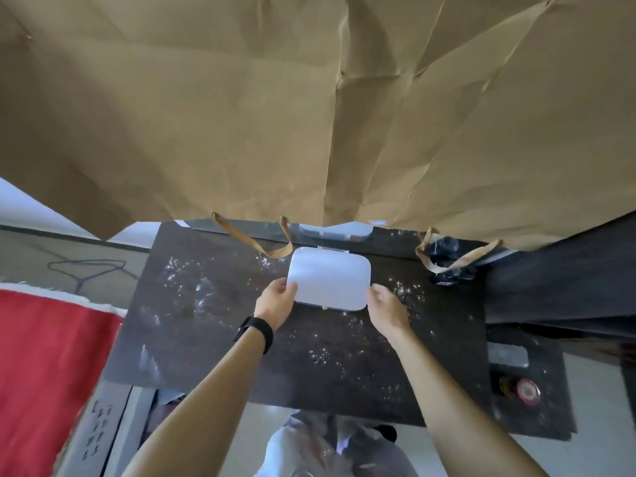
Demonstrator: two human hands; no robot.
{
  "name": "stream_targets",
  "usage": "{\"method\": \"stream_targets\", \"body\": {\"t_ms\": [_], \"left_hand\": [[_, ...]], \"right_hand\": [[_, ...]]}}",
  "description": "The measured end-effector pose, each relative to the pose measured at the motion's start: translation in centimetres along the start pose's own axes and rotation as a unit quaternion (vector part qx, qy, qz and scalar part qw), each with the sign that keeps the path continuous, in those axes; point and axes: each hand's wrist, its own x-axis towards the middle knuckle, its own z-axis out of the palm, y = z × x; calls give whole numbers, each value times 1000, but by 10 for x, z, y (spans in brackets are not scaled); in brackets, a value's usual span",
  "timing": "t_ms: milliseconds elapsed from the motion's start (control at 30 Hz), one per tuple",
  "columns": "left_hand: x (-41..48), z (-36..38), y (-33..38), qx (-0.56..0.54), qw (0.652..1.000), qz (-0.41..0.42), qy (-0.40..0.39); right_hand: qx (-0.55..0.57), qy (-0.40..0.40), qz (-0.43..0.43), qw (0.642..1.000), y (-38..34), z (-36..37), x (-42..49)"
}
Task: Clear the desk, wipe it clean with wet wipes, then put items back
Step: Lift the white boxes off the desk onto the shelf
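Desk (213, 325) was a dark, mottled slab with a dull sheen, dusted in scattered white specks and a few smeared patches toward its left half. At its middle lay a white plastic box (329, 283), flat, rectangular with rounded corners, smooth-lidded, a hinge strip along the far edge and a small clasp at the near edge. Left hand (275, 301) gripped the box's near-left corner, thumb over the lid and fingers under the edge; a black band sat on that wrist. Right hand (385, 306) was loosely curled at the box's near-right corner, fingertips touching or just beside the edge; a firm grip could not be confirmed. A large sheet of creased brown kraft paper (275, 108), matte and deeply folded, filled the upper view, with flat paper handles (261, 244) drooping from its lower edge onto the desk just beyond the box. A second white rounded lid (335, 232) showed partly under the paper's edge. Dark glossy objects (447, 266), blurred, sat at the far right, tangled with another handle loop. On the near-right of the desk were a grey rectangular block (507, 354) and a small round pink-topped jar (528, 390). Red fabric (44, 366) lay at left, beside the desk.
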Motion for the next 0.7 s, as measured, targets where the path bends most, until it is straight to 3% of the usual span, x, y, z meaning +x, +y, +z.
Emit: {"method": "stream_targets", "body": {"t_ms": [233, 333, 433, 700], "left_hand": [[6, 14, -5, -56, 998, 6, 24], [0, 20, -9, -167, 986, -19, 14], [-10, 24, -7, -282, 958, -39, -29], [-51, 47, 3, -343, 924, -34, -165]], "right_hand": [[111, 5, 29, 993, -1, 15, 0], [188, -18, 49, 981, 2, 13, -2], [296, -47, 77, 951, 9, 6, -5], [507, -21, 88, 857, 55, -36, -52]]}}
